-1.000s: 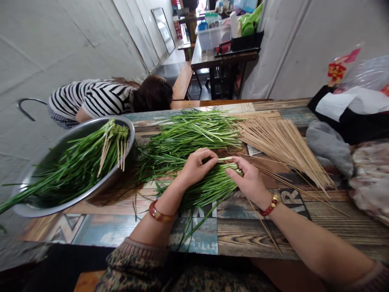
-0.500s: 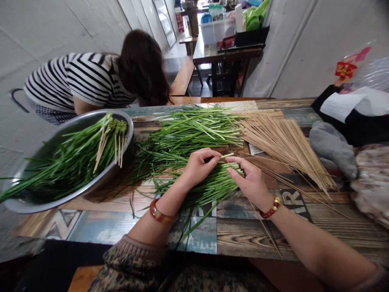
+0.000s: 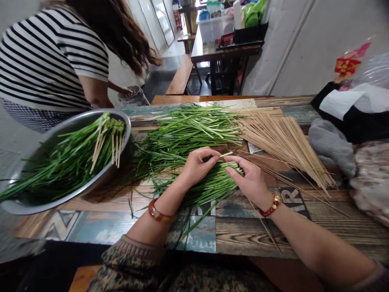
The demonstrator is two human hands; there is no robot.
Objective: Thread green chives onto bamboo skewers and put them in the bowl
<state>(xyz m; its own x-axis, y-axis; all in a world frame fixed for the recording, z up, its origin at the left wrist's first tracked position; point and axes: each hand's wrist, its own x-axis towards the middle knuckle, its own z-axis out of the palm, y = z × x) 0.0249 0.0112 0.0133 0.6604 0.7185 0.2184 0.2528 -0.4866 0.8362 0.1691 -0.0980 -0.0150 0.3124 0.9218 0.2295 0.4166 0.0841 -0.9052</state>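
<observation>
My left hand pinches a chive stalk between thumb and forefinger, its pale cut end pointing right. Facing it, my right hand has its fingers closed around a thin bamboo skewer, whose lower end sticks out below the palm towards the table's front edge. The fingers hide the skewer's tip, so I cannot tell if it pierces the stalk. Beneath both hands lies a bunch of chives, pale ends to the right. Behind them a larger pile of chives is spread out.
Bamboo skewers fan out at right, near a grey cloth-like bundle and a filled plastic bag. A metal basin at left holds skewered chives. Beyond it bends a person in a striped shirt, one hand at a bucket.
The person in the striped shirt has risen and shifted left, and a bucket now shows by that person's hand. My hands keep practically the same position and grip.
</observation>
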